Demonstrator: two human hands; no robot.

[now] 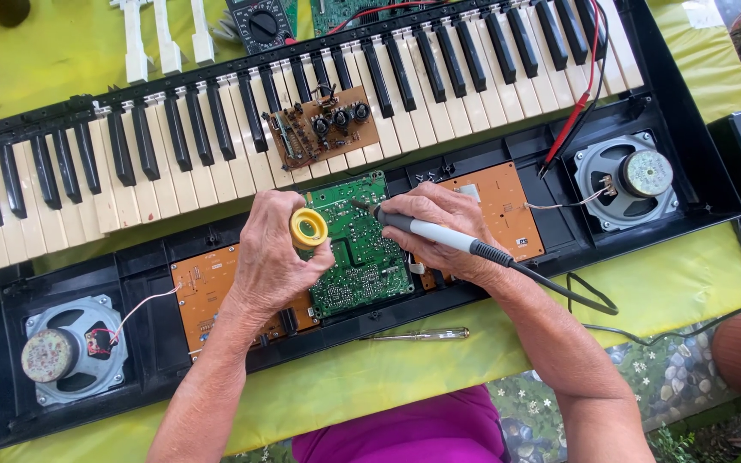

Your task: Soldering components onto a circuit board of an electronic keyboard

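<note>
An opened black electronic keyboard [636, 201] lies on a yellow-green cloth. My left hand [272, 257] grips a small round yellow tin [308, 228] over the green circuit board [360, 257] in the case's middle. My right hand [439, 227] holds a grey soldering iron [435, 231] like a pen, its tip pointing left and touching the upper part of the green board. The iron's black cord [559, 291] trails off to the right.
A small brown circuit board [323, 129] rests on the keys. Orange boards [207, 283] flank the green one. Speakers sit at the left [66, 347] and right [628, 180] ends. A screwdriver [418, 334] lies on the cloth. A multimeter [261, 21], probe leads [572, 111] and loose keys [165, 39] lie beyond.
</note>
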